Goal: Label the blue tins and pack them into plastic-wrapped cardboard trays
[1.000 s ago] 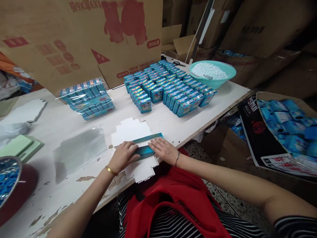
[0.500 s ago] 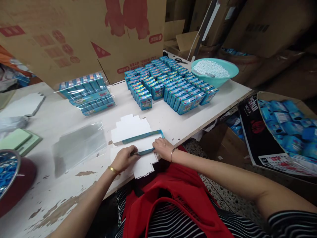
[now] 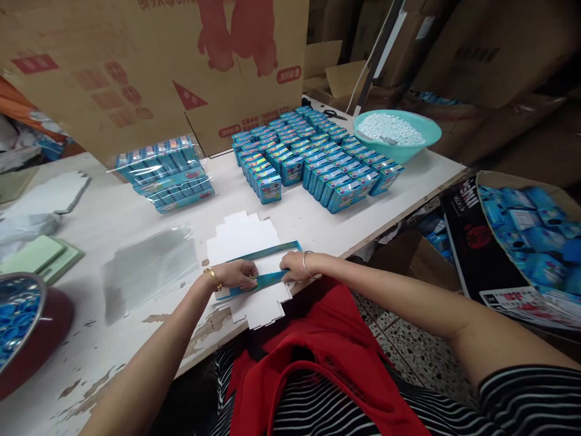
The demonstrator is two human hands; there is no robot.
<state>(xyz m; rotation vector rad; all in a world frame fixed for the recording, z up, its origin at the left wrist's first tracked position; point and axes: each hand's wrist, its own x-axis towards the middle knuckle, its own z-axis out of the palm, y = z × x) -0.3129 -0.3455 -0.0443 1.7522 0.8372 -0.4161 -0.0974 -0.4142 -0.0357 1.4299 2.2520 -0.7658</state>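
Near the table's front edge lies a shallow blue carton tray (image 3: 267,279), white inside, with its long walls standing up. My left hand (image 3: 236,274) is closed on the tray's left part, its fingers curled at the near wall. At the right end my right hand (image 3: 296,266) pinches the near wall and corner, its thumb inside. Flat white die-cut card (image 3: 242,233) shows beyond the tray, and more white card (image 3: 261,307) sticks out on the near side. Part of the tray's left end is hidden behind my left hand.
Rows of small blue boxes (image 3: 313,151) stand behind the tray. A clear-wrapped blue pack (image 3: 167,181), plastic sheets (image 3: 149,266), a green scale (image 3: 45,257) and a red bowl (image 3: 54,315) are leftward. A turquoise basin (image 3: 408,151) of white pieces stands back right.
My left hand has shifted a little along the tray and curled its fingers over the near wall. The tray's left end has folded up more. My right hand stays at the right corner.
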